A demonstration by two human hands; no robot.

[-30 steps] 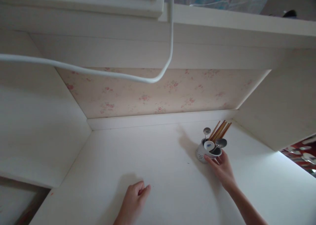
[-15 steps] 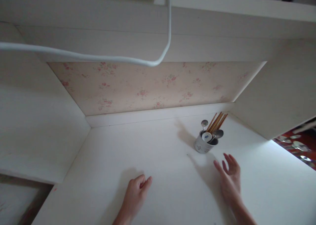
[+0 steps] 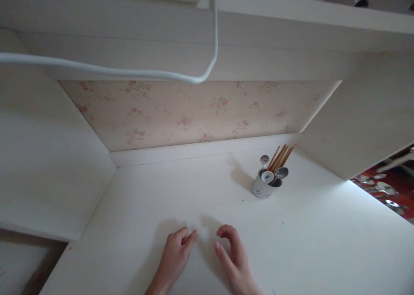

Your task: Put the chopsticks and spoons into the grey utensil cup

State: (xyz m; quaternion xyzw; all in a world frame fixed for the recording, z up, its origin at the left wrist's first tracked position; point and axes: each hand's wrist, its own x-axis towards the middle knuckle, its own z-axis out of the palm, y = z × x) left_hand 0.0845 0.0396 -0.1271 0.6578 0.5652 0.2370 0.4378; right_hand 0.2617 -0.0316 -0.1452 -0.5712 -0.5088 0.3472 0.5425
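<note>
My left hand [image 3: 176, 252] is closed in a fist above the white tabletop, thumb along the top; nothing shows sticking out of it. Just to its right, my right hand [image 3: 234, 256] is open, its fingers curved and the thumb apart, with nothing between them. Farther back on the right stands a grey perforated utensil holder [image 3: 260, 190], untouched by either hand. In it are wooden chopsticks [image 3: 281, 158], a small metal spoon [image 3: 264, 159], a larger metal spoon [image 3: 281, 173] and a white piece with a blue mark [image 3: 267, 177], perhaps a ceramic spoon.
The white tabletop [image 3: 155, 191] lies between white side panels [image 3: 349, 109], with floral wallpaper [image 3: 194, 109] behind. A white cable [image 3: 155, 73] hangs across the upper front, under a shelf edge [image 3: 291, 17]. Shiny round things on red [image 3: 384, 189] show beyond the right panel.
My right hand has moved left, away from the utensil holder and close to my left hand, its fingers more curved. The left hand stays a fist. The view has shifted slightly.
</note>
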